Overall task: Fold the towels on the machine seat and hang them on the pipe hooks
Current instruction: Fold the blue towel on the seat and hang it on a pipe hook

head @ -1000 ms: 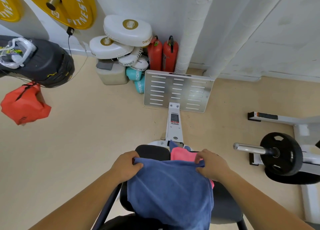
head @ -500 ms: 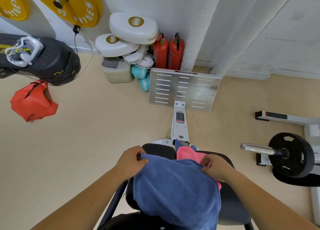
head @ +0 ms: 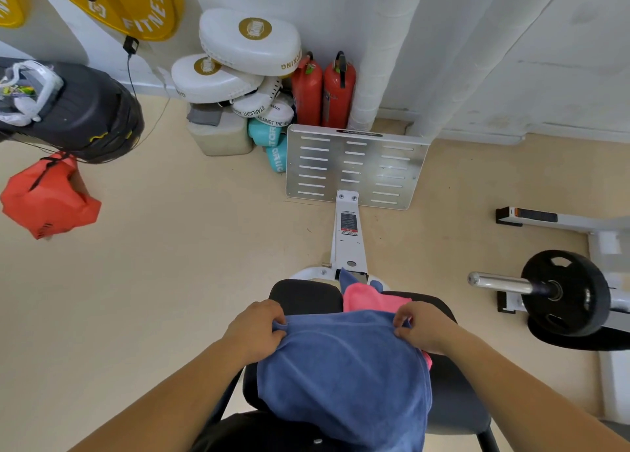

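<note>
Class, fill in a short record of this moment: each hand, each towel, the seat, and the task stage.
left hand: pinches far left corner of blue towel
right hand: pinches its far right corner
blue towel: draped over seat
pink towel: on seat, partly under blue towel
stage: towel not yet hung; hooks not in view

**One head-worn wide-angle view, looking down over a gym seat**

A single camera sits on the person's head, facing forward and steeply down. Both forearms enter from the bottom edge, very near the lens. The left grip (head: pixel 254 329) and right grip (head: pixel 422 327) sit low in the centre, each pinching the dark blue terry towel (head: pixel 341 376) over the black padded machine seat (head: pixel 303 296). Beyond them the beige floor (head: pixel 187 264) runs away to a slotted silver metal footplate (head: pixel 354 166) and the white wall (head: pixel 579 76) along the top. Lines bow outward near the edges.
</note>
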The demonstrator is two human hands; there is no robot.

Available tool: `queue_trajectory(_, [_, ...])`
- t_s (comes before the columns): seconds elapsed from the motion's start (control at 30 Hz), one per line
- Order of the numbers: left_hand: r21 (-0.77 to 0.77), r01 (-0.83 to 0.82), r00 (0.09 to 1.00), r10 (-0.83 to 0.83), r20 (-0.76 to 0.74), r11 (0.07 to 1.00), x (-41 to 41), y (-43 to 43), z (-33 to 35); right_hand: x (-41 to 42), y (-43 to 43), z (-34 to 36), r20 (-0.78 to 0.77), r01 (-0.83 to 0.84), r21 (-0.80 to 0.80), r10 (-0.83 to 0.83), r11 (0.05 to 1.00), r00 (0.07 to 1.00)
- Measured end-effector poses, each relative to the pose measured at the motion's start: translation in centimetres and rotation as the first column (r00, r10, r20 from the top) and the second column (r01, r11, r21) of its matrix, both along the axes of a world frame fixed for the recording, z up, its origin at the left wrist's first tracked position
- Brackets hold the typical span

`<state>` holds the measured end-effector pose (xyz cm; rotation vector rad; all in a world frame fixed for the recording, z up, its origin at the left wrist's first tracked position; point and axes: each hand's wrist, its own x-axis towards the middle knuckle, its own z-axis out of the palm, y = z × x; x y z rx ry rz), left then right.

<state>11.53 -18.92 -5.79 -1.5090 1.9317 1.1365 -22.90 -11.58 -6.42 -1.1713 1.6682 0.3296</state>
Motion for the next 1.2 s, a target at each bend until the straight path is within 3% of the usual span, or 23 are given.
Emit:
queue_trajectory(0.3, [0.041, 0.036, 0.999, -0.034, -0.037, 0.999, -0.1, -1.5, -0.3, 0.6, -1.5, 2.2, 0.038, 0.135, -0.094, -0.132, 0.986, 0.991])
queue_trajectory(0.57, [-0.006, -0.185, 0.976, 0.183, -0.121, 0.983, -0.3, -0.3, 2.9, 0.9, 0.1, 6.4, 0.062, 0.169, -0.271, -0.158, 0.948, 0.985])
queue_trajectory(0.77, [-0.051, -0.281, 0.930, 0.258, -0.263, 0.958, 0.5, 1.9, 9.7, -0.3, 4.3, 11.5, 0.080, 0.094, -0.399, -0.068, 0.912, 0.994])
queue_trajectory(1.1, [-0.257, -0.223, 0.944, 0.143, -0.299, 0.940, 2.0, 11.3, 22.7, -1.9, 15.3, 22.8, -0.061, -0.129, -0.569, 0.115, 0.812, 0.992])
queue_trajectory(1.2, [-0.369, -0.217, 0.938, 0.088, -0.335, 0.904, 1.6, 13.7, 26.6, -2.3, 18.1, 26.0, -0.106, -0.147, -0.612, 0.104, 0.777, 0.989])
